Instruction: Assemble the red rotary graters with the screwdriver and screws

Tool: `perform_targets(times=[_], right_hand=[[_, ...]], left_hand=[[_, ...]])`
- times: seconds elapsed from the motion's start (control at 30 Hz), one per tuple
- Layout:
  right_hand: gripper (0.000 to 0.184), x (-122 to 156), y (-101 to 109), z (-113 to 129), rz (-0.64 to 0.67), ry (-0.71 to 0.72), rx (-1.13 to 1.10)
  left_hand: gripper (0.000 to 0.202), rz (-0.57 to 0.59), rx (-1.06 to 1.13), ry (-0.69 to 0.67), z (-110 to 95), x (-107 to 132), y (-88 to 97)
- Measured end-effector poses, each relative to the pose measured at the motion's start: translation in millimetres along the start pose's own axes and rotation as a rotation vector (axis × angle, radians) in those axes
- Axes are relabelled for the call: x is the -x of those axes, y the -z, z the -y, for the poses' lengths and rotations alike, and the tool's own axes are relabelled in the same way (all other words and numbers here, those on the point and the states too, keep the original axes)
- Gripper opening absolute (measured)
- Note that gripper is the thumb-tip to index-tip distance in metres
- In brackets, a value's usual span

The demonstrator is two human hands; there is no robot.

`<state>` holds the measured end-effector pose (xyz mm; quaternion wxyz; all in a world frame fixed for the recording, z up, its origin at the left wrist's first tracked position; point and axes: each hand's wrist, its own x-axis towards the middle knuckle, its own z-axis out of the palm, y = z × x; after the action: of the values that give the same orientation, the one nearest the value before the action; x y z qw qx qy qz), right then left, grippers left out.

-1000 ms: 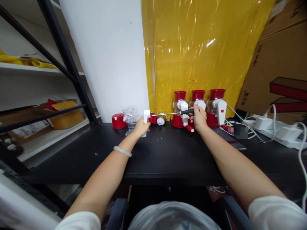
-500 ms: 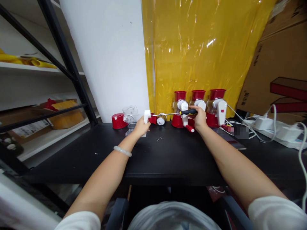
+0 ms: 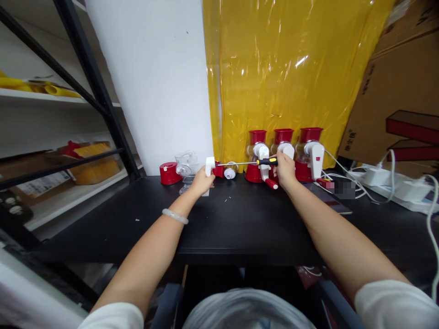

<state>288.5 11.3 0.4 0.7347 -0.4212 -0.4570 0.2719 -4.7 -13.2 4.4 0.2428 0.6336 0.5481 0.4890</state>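
My left hand (image 3: 202,182) is closed around a white plastic crank handle piece (image 3: 210,163), holding it above the desk. In my right hand (image 3: 285,169) is a screwdriver (image 3: 266,161) with a black and yellow grip, its long shaft level and pointing left. The shaft's end meets the white piece; the tip itself is hidden. Behind the hands lie a red base (image 3: 170,173), a clear plastic housing (image 3: 186,163) and a drum part with a white end (image 3: 230,171). A red and white rotary grater (image 3: 257,155) stands just behind the screwdriver.
Two more rotary graters (image 3: 310,155) stand along the back by the yellow plastic sheet (image 3: 274,68). At right are a dark tablet-like slab (image 3: 331,201), white cables and a power strip (image 3: 404,194). A shelf rack (image 3: 92,73) borders the left.
My right fingers, partly stretched along the screwdriver before, are now curled round the end of its grip. The grip has turned, showing more yellow. My left hand stays nearly still.
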Motion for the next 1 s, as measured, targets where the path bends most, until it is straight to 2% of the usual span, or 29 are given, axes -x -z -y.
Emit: perform_targets(times=[0.13, 0.27, 0.47, 0.77, 0.9, 1.0], right_hand=[[0.045, -0.6, -1.7, -0.4, -0.02, 0.004, -0.008], [0.042, -3.3, -3.9, -0.5, -0.018, -0.048, -0.134], [0.023, -5.6, -4.1, 0.6, 0.029, -0.068, -0.233], [0.013, -1.9, -7.0, 9.2, 0.014, -0.083, -0.175], [0.009, -3.9, -6.2, 5.1, 0.027, -0.053, -0.138], [0.012, -5.6, -5.5, 1.3, 0.029, -0.032, -0.105]], left_hand=[[0.02, 0.001, -0.007, -0.003, 1.4, -1.3, 0.0], [0.02, 0.002, -0.013, -0.007, 2.7, -1.9, -0.2], [0.02, 0.005, -0.022, -0.003, 1.3, 0.0, 0.6], [0.02, 0.0, -0.007, 0.011, -0.6, 0.8, 0.2], [0.02, 0.0, -0.006, 0.005, 0.4, -0.3, 0.2], [0.02, 0.0, -0.009, 0.003, 1.4, -1.5, 0.0]])
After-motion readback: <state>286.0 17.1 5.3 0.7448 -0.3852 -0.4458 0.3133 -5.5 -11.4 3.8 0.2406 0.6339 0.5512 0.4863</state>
